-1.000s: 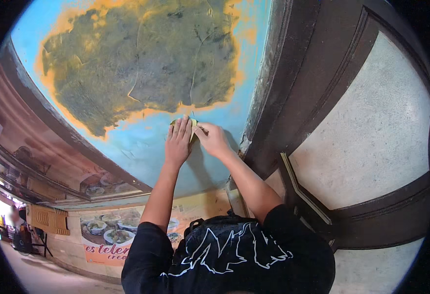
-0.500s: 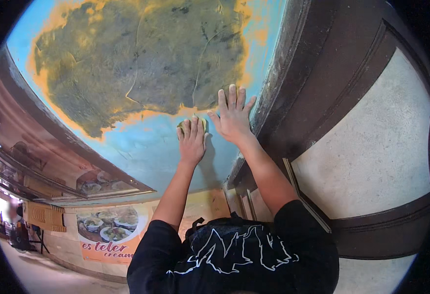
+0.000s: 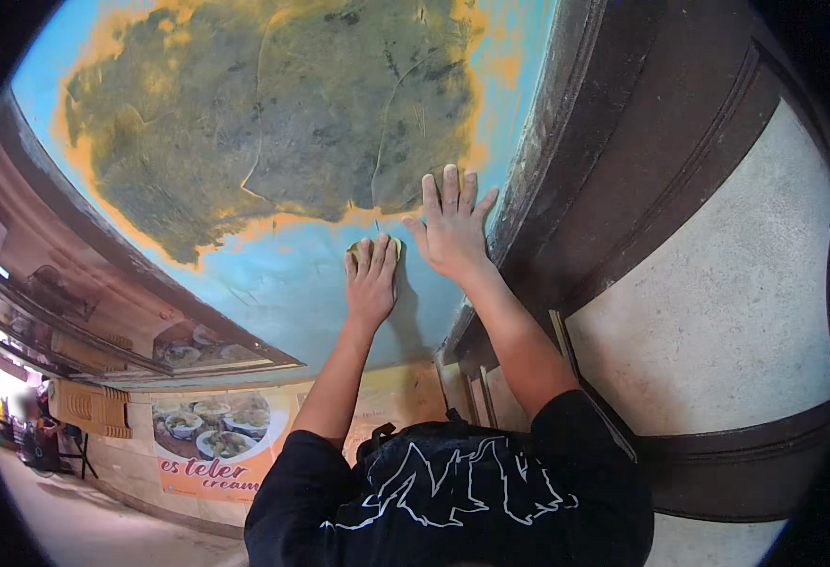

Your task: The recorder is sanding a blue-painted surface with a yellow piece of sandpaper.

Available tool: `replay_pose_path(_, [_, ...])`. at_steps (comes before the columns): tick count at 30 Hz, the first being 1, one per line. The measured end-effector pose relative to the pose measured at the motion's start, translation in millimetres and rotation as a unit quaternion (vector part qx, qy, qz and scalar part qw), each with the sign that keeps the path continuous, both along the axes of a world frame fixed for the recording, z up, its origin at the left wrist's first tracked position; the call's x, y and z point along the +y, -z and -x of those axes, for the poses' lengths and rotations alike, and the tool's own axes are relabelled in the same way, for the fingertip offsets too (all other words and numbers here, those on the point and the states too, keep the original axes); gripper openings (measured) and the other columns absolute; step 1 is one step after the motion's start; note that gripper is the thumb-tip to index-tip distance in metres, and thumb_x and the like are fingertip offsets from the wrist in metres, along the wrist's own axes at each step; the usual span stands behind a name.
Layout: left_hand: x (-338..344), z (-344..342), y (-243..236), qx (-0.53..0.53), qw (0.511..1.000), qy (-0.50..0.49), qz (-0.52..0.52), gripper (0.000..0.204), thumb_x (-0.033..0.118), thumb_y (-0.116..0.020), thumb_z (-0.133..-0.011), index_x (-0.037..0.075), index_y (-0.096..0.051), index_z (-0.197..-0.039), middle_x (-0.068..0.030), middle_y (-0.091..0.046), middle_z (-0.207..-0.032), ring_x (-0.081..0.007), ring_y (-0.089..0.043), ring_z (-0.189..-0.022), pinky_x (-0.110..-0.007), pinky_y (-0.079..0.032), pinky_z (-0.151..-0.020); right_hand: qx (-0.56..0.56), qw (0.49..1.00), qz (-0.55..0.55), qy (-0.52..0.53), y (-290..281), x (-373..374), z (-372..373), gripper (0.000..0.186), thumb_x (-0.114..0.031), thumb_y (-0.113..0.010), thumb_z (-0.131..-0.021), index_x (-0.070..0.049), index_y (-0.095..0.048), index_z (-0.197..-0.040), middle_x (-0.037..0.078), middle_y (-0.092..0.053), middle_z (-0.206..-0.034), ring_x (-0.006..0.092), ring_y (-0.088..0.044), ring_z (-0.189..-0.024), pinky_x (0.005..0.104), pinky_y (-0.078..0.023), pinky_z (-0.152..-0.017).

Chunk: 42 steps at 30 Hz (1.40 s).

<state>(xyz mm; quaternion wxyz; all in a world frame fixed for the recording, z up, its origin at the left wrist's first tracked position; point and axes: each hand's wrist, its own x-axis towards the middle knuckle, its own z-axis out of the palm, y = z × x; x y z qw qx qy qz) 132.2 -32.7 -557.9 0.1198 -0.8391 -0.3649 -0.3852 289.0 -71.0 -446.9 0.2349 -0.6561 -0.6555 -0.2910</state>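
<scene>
My left hand (image 3: 371, 282) presses a small yellow-green piece of what looks like sandpaper (image 3: 397, 248) flat against a light-blue painted surface (image 3: 273, 283). Only the edges of the piece show around my closely set fingers. To its right, my right hand (image 3: 453, 227) lies flat with fingers spread and holds nothing. Its fingertips rest near the lower right corner of a large grey-brown patch (image 3: 283, 113). A ragged orange border (image 3: 287, 223) rings the patch, just above my left fingertips. Pale dust coats the fingers of both hands.
A dark brown frame (image 3: 566, 161) runs along the right side, beside a speckled pale panel (image 3: 717, 274). At lower left are a food poster (image 3: 209, 444), stacked tan plastic chairs or stools (image 3: 92, 408) and a person (image 3: 32, 430) farther off.
My left hand has slid slightly down the blue surface with the sandpaper, away from the patch's edge. My right hand stays nearly in place.
</scene>
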Motion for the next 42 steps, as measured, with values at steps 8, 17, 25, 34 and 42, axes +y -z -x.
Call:
replay_pose_path(8, [2.3, -3.6, -26.4, -0.055, 0.998, -0.020, 0.012, 0.053, 0.013, -0.052, -0.086, 0.004, -0.043, -0.137, -0.0139, -0.037, -0.147, -0.0390, -0.026, -0.139, -0.062, -0.019, -0.109, 0.001, 1.000, 0.010, 0.010, 2.9, 3.1, -3.7, 0.073, -0.053, -0.044, -0.094, -0.003, -0.030, -0.144, 0.030, -0.016, -0.150, 0.0578, -0.013, -0.134, 0.0788, -0.004, -0.096])
replay_pose_path(17, [7.9, -2.4, -31.6, -0.055, 0.998, -0.010, 0.036, 0.053, 0.016, -0.052, -0.089, 0.003, -0.040, -0.139, -0.0152, -0.031, -0.151, -0.0384, -0.019, -0.142, -0.062, -0.012, -0.111, 0.007, 1.000, 0.013, 0.004, 7.0, 9.2, -3.3, 0.076, -0.055, -0.045, -0.093, -0.003, -0.027, -0.145, 0.031, -0.011, -0.152, 0.0600, -0.008, -0.134, 0.0782, 0.000, -0.096])
replay_pose_path(25, [15.3, 11.5, 18.0, -0.018, 1.000, -0.016, 0.007, 0.050, 0.023, -0.053, -0.091, 0.006, -0.044, -0.137, -0.0134, -0.033, -0.150, -0.0367, -0.015, -0.144, -0.060, -0.009, -0.112, 0.008, 1.000, 0.006, -0.011, 5.4, 11.7, 2.6, 0.075, -0.054, -0.045, -0.093, -0.001, -0.028, -0.144, 0.032, -0.014, -0.150, 0.0613, -0.011, -0.133, 0.0788, -0.001, -0.096])
replay_pose_path(34, [16.7, 7.1, 1.7, -0.068, 0.997, -0.028, 0.013, 0.051, 0.029, -0.055, -0.091, 0.005, -0.046, -0.135, -0.0142, -0.035, -0.149, -0.0404, -0.020, -0.141, -0.063, -0.013, -0.109, 0.004, 1.000, 0.005, 0.007, 2.6, 10.8, 3.2, 0.075, -0.054, -0.045, -0.092, -0.001, -0.031, -0.143, 0.033, -0.018, -0.148, 0.0615, -0.015, -0.131, 0.0793, -0.005, -0.095])
replay_pose_path(42, [14.3, 8.9, -37.1, -0.078, 0.996, -0.008, 0.028, 0.054, 0.024, -0.051, -0.094, -0.002, -0.037, -0.139, -0.0232, -0.024, -0.151, -0.0458, -0.010, -0.142, -0.063, -0.006, -0.111, -0.001, 1.000, -0.002, 0.005, 7.2, 12.0, 2.4, 0.076, -0.055, -0.045, -0.092, -0.001, -0.029, -0.143, 0.034, -0.015, -0.148, 0.0617, -0.012, -0.132, 0.0792, -0.004, -0.095])
